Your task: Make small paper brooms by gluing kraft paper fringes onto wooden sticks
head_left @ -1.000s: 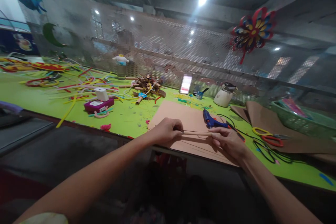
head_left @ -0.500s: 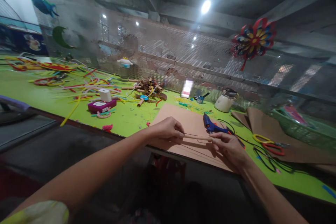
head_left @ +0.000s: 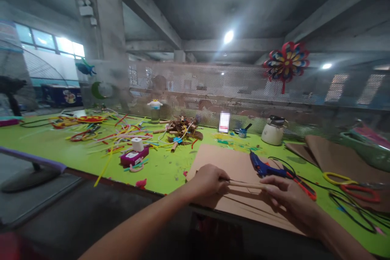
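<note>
Between my hands stretches a thin light-brown stick (head_left: 246, 185), held level above a brown cardboard sheet (head_left: 224, 158). My left hand (head_left: 210, 180) is closed around its left end, fingers curled. Thumb and fingers of my right hand (head_left: 289, 197) pinch the other end. A thin dark strand runs alongside the stick; I cannot tell whether it is attached. Just behind my right hand, a blue glue gun (head_left: 262, 166) lies on the cardboard, its cord trailing right.
On the green table (head_left: 170, 170) lie scissors (head_left: 350, 187), brown paper (head_left: 338, 156) and a basket (head_left: 367, 150) at right. A white kettle (head_left: 272, 131) and phone (head_left: 224, 122) stand behind. Leftward are a brown stick pile (head_left: 183, 130), a purple box (head_left: 134, 156) and colourful pipe cleaners (head_left: 112, 140).
The head view has tilted upward and levelled, so the table and both hands appear lower and farther right. Both hands keep hold of the stick, with little visible change in grip.
</note>
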### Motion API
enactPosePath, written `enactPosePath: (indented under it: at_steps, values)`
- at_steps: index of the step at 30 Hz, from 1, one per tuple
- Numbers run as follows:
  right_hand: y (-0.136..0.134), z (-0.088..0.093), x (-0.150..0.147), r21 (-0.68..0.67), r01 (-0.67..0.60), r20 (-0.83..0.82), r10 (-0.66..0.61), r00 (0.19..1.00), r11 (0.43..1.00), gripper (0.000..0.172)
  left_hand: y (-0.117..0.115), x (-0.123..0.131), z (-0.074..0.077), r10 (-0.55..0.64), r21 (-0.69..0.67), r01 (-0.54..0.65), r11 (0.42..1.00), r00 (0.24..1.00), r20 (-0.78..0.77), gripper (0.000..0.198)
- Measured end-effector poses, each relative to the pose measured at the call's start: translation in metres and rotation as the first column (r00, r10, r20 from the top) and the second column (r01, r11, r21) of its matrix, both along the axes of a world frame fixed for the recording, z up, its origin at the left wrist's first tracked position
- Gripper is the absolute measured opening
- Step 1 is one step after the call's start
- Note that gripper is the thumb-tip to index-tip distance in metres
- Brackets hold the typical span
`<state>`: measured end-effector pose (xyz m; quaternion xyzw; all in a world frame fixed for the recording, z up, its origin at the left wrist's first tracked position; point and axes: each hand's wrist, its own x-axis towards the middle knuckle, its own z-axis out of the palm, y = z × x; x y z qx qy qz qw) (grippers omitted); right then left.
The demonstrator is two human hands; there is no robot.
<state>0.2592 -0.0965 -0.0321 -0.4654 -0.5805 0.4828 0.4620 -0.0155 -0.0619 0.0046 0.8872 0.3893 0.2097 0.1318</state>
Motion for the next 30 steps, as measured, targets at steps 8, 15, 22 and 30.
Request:
enactPosePath:
  at_steps: [8,15,22,30]
  values:
    - [-0.005,0.016,-0.015,0.055,-0.008,0.206,-0.003,0.979,0.998,0.032,0.002,-0.002,-0.011,0.027,0.255,0.006,0.967,0.992,-0.126,0.024]
    - [0.01,0.024,-0.017,0.088,-0.066,0.289,0.038,0.957,0.994,0.033,-0.004,-0.004,-0.002,-0.029,0.326,0.084,0.941,0.985,-0.171,0.023]
    - [0.013,0.018,-0.008,0.149,-0.096,0.405,0.028,0.914,0.984,0.031,-0.008,-0.005,-0.004,-0.077,0.317,0.147,0.937,0.971,-0.225,0.025]
    - [0.015,0.024,-0.001,0.111,-0.137,0.462,0.071,0.884,0.984,0.032,-0.001,-0.002,-0.02,-0.086,0.416,0.217,0.883,0.946,-0.311,0.008]
